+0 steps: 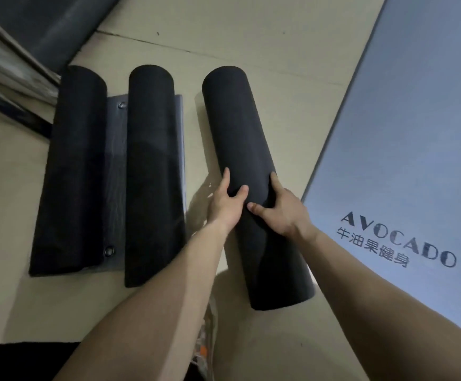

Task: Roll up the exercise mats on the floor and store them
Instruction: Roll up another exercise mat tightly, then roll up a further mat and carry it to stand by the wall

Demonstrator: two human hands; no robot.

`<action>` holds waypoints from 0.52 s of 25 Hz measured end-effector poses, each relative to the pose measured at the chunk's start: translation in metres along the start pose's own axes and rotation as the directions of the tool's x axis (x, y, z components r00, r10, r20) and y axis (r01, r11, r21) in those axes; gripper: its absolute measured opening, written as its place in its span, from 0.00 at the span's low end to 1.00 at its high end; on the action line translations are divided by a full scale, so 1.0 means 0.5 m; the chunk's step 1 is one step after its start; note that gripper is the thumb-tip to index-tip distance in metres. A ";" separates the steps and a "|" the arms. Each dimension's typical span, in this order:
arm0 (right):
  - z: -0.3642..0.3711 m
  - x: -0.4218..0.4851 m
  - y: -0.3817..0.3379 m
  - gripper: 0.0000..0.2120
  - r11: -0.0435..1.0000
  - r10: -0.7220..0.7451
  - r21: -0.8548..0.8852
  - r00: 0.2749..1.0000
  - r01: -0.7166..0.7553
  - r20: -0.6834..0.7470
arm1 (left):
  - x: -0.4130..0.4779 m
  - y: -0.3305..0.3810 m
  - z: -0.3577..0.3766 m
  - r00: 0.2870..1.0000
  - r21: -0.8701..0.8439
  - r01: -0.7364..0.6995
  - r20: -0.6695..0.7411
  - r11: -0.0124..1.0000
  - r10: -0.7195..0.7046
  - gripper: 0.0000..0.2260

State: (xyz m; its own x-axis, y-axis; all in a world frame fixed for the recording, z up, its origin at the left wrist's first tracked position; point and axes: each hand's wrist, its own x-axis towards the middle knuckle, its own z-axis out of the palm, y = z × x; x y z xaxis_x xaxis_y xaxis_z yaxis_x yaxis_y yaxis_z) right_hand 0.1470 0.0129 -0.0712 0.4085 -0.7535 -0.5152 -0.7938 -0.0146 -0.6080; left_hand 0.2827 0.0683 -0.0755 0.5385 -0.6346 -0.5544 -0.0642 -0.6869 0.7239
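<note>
A beige tiled floor (278, 45) is seen from above, with a dark mat edge and a blurred reflective surface (1, 70) at its upper left corner. Nearest the left edge of the floor, a first rolled black mat (72, 166) is laid lengthwise, its near end flattened. Just beside it, a second rolled black mat (152, 171) is laid parallel; between and beneath the two, a grey sheet (115, 171) with metal eyelets is exposed, and it cannot be told whether it is joined to either roll. Toward the middle of the floor, apart from the pair, a third rolled black mat (240, 149) is set at a slight slant, its far end pointing away from the wearer. The left hand (225, 203) is placed on the left flank of this roll, fingers curled partway around it and thumb pressed on top. The right hand (280, 211) is placed on the right flank, fingers wrapped down the side and thumb laid across the top, close to the left thumb; the roll is gripped between both hands about midway along its length. Along the right edge of the floor, a flat grey-blue mat (405, 127) is spread unrolled, with "AVOCADO" and a line of characters printed near its near corner.
</note>
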 end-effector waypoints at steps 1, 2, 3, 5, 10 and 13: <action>0.030 0.022 -0.036 0.48 0.999 -0.022 0.027 1.000 0.022 0.007 | 0.020 -0.005 -0.039 0.997 0.069 -0.005 -0.074 0.998 0.010 0.29; 0.055 0.043 -0.069 0.47 0.997 -0.040 0.071 0.999 0.039 0.006 | 0.037 -0.008 -0.072 0.989 0.147 -0.015 -0.141 0.989 0.036 0.27; 0.077 0.063 -0.100 0.46 0.990 -0.055 0.129 0.998 0.053 0.009 | 0.047 -0.008 -0.099 0.979 0.226 -0.021 -0.194 0.974 0.067 0.26; 0.116 0.093 -0.151 0.44 0.974 -0.089 0.211 0.995 0.080 0.033 | 0.061 -0.011 -0.140 0.955 0.309 -0.022 -0.274 0.951 0.112 0.25; 0.169 0.107 -0.203 0.41 0.939 -0.138 0.331 0.985 0.097 0.103 | 0.086 -0.036 -0.223 0.938 0.367 -0.044 -0.304 0.929 0.164 0.24; 0.163 0.076 -0.207 0.39 0.975 -0.156 0.176 0.983 0.137 0.099 | 0.062 -0.024 -0.240 0.943 0.395 0.033 -0.317 0.918 0.102 0.23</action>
State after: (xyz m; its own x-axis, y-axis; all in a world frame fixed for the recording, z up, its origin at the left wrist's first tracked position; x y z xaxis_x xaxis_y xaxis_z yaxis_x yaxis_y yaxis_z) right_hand 0.2815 0.0392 -0.0774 0.5703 -0.6729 -0.4711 -0.6383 -0.0021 -0.7698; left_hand 0.4011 0.0995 -0.0521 0.7677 -0.5559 -0.3187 -0.3724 -0.7918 0.4842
